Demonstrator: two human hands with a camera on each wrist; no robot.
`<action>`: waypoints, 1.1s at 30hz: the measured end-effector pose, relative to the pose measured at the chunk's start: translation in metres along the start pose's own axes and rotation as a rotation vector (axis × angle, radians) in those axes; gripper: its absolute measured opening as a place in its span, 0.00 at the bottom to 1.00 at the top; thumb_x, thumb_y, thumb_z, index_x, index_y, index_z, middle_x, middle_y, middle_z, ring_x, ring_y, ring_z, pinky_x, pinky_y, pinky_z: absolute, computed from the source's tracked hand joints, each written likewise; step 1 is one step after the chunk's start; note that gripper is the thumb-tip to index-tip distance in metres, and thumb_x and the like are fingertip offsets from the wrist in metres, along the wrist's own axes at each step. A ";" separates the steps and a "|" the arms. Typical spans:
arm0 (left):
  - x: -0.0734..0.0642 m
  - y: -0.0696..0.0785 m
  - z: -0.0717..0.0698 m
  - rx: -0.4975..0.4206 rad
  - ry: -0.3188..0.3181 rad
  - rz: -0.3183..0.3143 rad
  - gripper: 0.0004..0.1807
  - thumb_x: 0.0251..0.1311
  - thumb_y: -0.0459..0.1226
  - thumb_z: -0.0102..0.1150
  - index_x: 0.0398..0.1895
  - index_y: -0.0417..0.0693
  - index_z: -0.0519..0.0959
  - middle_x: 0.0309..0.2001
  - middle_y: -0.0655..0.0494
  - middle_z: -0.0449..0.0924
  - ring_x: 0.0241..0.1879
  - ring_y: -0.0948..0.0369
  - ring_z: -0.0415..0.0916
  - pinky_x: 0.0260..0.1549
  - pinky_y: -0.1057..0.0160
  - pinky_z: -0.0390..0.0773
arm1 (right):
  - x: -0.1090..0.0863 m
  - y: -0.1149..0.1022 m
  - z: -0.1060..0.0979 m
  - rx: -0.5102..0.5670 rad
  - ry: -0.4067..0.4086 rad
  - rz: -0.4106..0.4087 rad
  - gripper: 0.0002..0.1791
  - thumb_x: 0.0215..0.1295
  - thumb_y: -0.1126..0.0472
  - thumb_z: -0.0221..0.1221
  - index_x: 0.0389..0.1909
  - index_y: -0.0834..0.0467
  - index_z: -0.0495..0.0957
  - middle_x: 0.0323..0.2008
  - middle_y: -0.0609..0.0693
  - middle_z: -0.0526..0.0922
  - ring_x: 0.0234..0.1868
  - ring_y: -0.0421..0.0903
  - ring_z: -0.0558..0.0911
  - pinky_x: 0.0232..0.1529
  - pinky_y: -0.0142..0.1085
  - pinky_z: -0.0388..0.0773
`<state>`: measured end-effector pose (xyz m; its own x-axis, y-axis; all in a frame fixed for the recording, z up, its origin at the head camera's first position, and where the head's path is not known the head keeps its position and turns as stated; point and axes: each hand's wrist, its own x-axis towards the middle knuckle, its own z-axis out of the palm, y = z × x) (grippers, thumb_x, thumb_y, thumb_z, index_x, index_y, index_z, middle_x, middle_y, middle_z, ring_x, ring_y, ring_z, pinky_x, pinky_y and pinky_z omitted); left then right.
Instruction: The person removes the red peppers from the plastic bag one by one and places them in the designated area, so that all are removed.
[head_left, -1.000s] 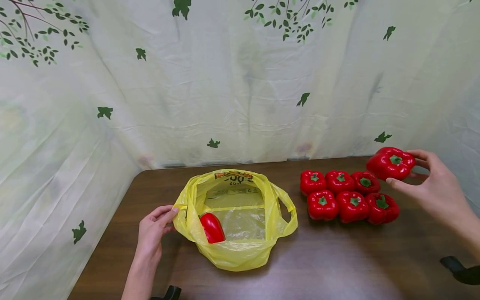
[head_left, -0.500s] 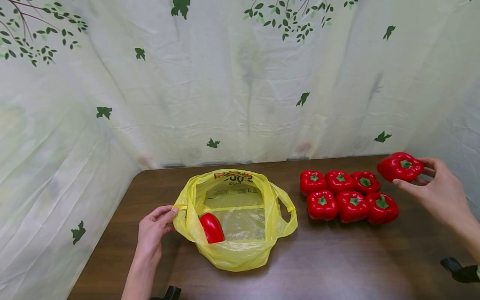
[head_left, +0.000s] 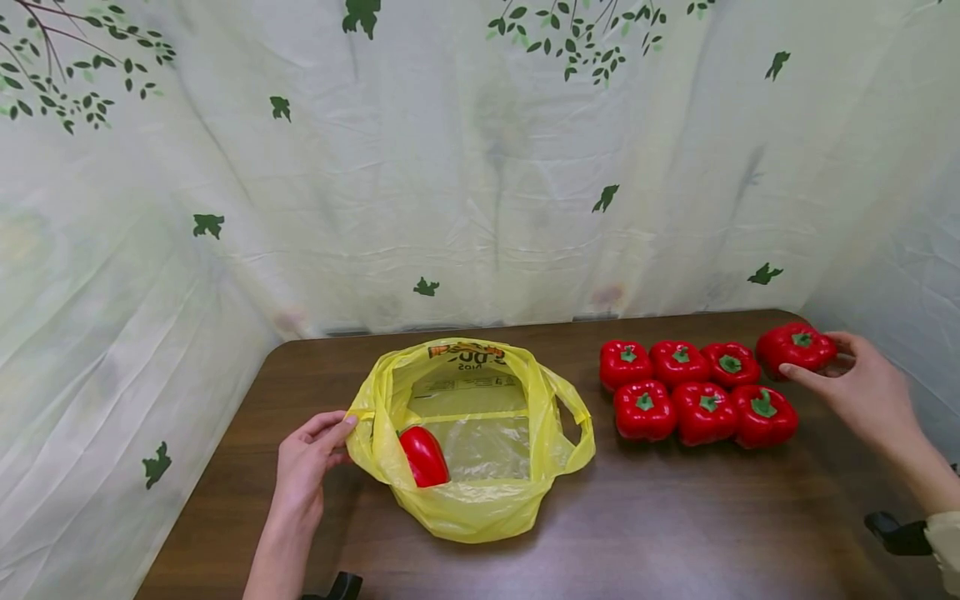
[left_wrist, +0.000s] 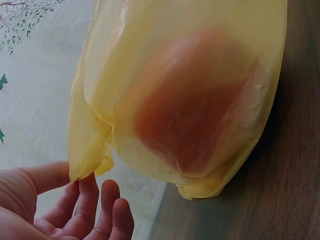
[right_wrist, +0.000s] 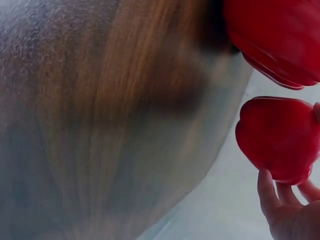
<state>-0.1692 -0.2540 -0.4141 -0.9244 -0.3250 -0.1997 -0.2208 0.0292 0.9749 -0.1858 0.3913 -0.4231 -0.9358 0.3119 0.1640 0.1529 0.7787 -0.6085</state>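
A yellow plastic bag (head_left: 480, 508) stands wide open on the brown table, with one red bell pepper (head_left: 424, 457) lying inside at its left. My left hand (head_left: 303, 467) pinches the bag's left edge between thumb and fingers. In the left wrist view the pepper's red shape shows through the bag (left_wrist: 115, 45). On the right, my right hand (head_left: 866, 387) grips another bell pepper (head_left: 795, 346), its green stem facing me, at the right end of the back row. From the right wrist view, fingertips hold that pepper (right_wrist: 277, 137) from below.
Several more red bell peppers (head_left: 708, 412) stand in two close rows between the bag and my right hand, stems toward me. Behind the table (head_left: 637, 517) hangs a pale curtain (head_left: 487, 167) printed with leaves. Dark straps (head_left: 900, 535) show near both wrists.
My right hand has carried its pepper rightward and then down, from above the rows to beside the back row. The left hand and the bag have stayed put.
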 end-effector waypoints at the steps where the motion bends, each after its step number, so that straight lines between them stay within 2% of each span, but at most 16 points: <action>1: 0.000 0.000 0.000 0.001 -0.001 -0.001 0.11 0.61 0.43 0.68 0.40 0.46 0.83 0.34 0.59 0.81 0.32 0.61 0.76 0.32 0.65 0.81 | 0.000 0.001 0.002 -0.009 -0.006 0.000 0.50 0.63 0.43 0.64 0.69 0.75 0.53 0.57 0.79 0.66 0.52 0.73 0.71 0.34 0.46 0.80; 2: 0.000 0.000 0.000 0.002 -0.001 -0.003 0.11 0.61 0.43 0.68 0.40 0.46 0.83 0.34 0.59 0.81 0.32 0.61 0.76 0.32 0.65 0.81 | 0.001 0.001 0.003 -0.018 -0.011 0.000 0.50 0.63 0.43 0.64 0.69 0.75 0.53 0.57 0.79 0.66 0.52 0.73 0.70 0.36 0.54 0.80; 4: 0.000 0.000 0.001 0.000 -0.001 -0.003 0.11 0.61 0.43 0.68 0.39 0.46 0.83 0.34 0.59 0.81 0.32 0.61 0.76 0.32 0.65 0.81 | 0.002 0.001 0.006 -0.032 -0.019 -0.007 0.50 0.63 0.43 0.63 0.69 0.75 0.53 0.57 0.78 0.65 0.52 0.73 0.68 0.40 0.64 0.75; 10: 0.000 -0.001 0.001 0.000 0.001 0.000 0.11 0.61 0.42 0.68 0.40 0.45 0.83 0.34 0.59 0.81 0.32 0.61 0.76 0.32 0.64 0.81 | 0.004 0.002 0.011 -0.051 -0.041 -0.013 0.49 0.63 0.43 0.63 0.67 0.77 0.54 0.56 0.78 0.63 0.52 0.74 0.64 0.40 0.65 0.74; 23: -0.001 0.000 0.000 0.010 0.003 -0.008 0.12 0.61 0.43 0.67 0.41 0.45 0.83 0.34 0.60 0.81 0.32 0.61 0.76 0.33 0.65 0.81 | 0.009 0.006 0.010 -0.030 -0.132 -0.007 0.51 0.64 0.41 0.61 0.65 0.79 0.51 0.55 0.79 0.62 0.51 0.74 0.65 0.39 0.64 0.74; 33: 0.000 0.000 0.001 -0.009 -0.001 -0.004 0.11 0.61 0.41 0.67 0.41 0.44 0.83 0.34 0.61 0.81 0.32 0.62 0.77 0.33 0.65 0.81 | 0.009 0.005 0.009 -0.029 -0.136 0.002 0.50 0.64 0.41 0.61 0.65 0.79 0.51 0.55 0.79 0.62 0.51 0.74 0.66 0.41 0.65 0.74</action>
<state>-0.1697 -0.2535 -0.4140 -0.9238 -0.3240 -0.2039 -0.2221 0.0195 0.9748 -0.1963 0.3931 -0.4322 -0.9696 0.2383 0.0551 0.1620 0.7943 -0.5855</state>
